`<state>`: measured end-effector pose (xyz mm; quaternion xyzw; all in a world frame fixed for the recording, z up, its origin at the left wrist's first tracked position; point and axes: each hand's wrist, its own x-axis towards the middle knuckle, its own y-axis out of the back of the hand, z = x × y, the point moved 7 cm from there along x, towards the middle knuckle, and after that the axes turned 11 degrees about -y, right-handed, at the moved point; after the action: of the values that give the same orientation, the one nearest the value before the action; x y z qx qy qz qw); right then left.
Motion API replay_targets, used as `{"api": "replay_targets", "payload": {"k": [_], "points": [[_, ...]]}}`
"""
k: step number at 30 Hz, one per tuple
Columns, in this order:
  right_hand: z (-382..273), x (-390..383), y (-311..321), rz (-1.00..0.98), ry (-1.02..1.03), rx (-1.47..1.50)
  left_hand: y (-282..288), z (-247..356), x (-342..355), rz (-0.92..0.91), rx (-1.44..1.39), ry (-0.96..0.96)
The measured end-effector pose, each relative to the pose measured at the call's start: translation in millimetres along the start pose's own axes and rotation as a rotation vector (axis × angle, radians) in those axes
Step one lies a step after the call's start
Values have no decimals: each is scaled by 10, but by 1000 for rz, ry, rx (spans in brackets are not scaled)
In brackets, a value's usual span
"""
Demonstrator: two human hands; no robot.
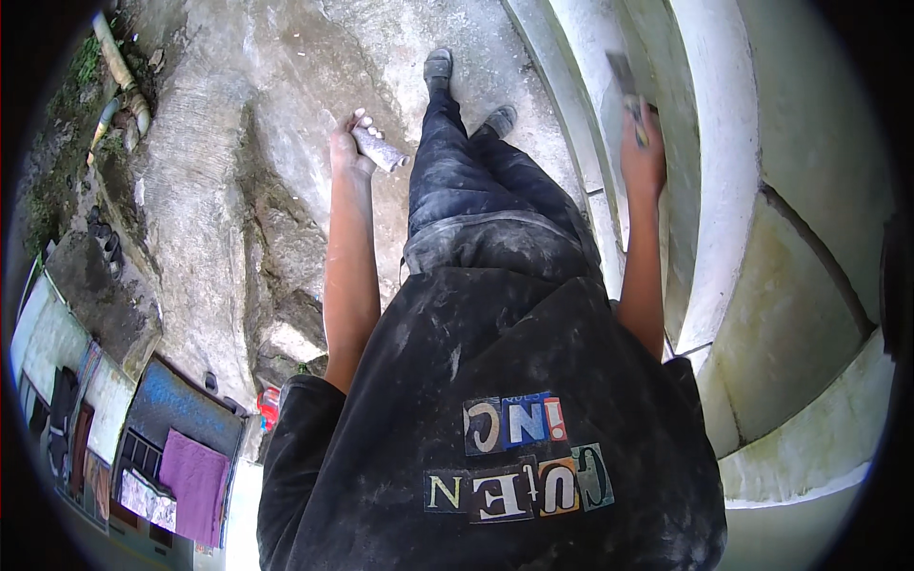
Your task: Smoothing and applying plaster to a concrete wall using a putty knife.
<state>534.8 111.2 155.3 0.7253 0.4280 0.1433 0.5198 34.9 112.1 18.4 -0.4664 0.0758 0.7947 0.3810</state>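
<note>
My left hand (348, 147) is closed round a pale, dusty, roughly cylindrical object (385, 152), its white-smudged fingertips showing at the top. My right hand (641, 157) grips a flat-bladed scraper (622, 76) with a dark and yellowish handle; its blade is blurred and lies over the pale curved concrete edges (719, 143) on the right. Whether the blade touches the surface, I cannot tell. My dark, dusty trousers and sandalled feet are between the two hands.
Rough concrete ground (200, 171) is underfoot. At the far left lie pipes (119, 67) and weedy soil. Lower left show a wall, a purple cloth (190, 485) hanging, and a red object (268, 407). Curved concrete steps or ledges run along my right.
</note>
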Motion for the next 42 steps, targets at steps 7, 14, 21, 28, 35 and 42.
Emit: {"api": "replay_targets", "payload": {"k": [7,14,21,28,35,42], "points": [[472,-422,104,-203,-172,-93,-191,339,134,-2,-26,-3],[-470,412,-140,132,68,-117,-507,667,318,-76,34,-4],[-113,-60,24,-111,-191,-56,-688,851,375,-100,28,-3],[-134,334,-172,0,-128,-167,-1062,825,432,-131,109,34],[476,337,-252,-89,-38,7,-1426,935,345,-228,168,16],[-530,682,-396,-60,-15,-35,-1429,983,356,-226,183,-5]]}}
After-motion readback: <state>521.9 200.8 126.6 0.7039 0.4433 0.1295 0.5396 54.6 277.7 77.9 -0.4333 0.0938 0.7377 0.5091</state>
